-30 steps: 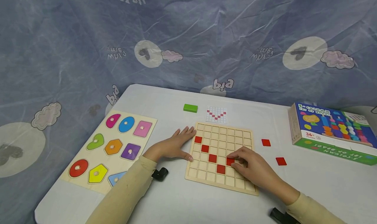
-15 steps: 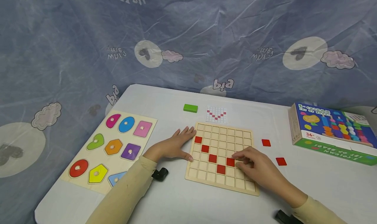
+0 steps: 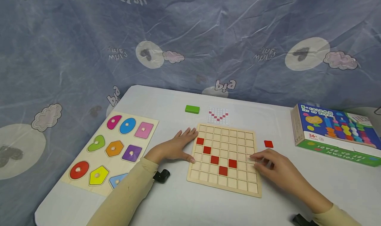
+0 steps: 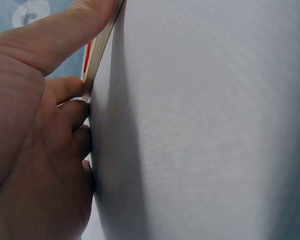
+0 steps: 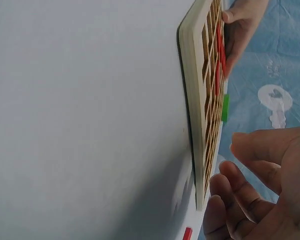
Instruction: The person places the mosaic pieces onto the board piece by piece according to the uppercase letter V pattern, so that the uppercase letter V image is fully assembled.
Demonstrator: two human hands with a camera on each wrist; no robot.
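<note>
In the head view, a wooden grid board (image 3: 241,183) lies on the white table. Several red square tiles (image 3: 232,163) sit in its cells in a slanting V. My left hand (image 3: 175,148) rests spread at the board's left edge, thumb and fingertips touching it; the left wrist view shows its thumb (image 4: 65,30) against the rim. My right hand (image 3: 278,168) hovers over the board's right edge, fingers bent loosely. In the right wrist view its thumb and fingers stand apart with nothing between them. A loose red tile (image 3: 268,143) lies just beyond that hand.
A printed pattern card (image 3: 218,116) with a red V lies behind the board, beside a green block (image 3: 192,109). At left is a knobbed shape puzzle (image 3: 123,130). A toy box (image 3: 336,130) stands at right.
My right hand has left the red tile now lying in its cell and moved right to the board's edge. It now covers the lower loose tile. The left hand stays put.
</note>
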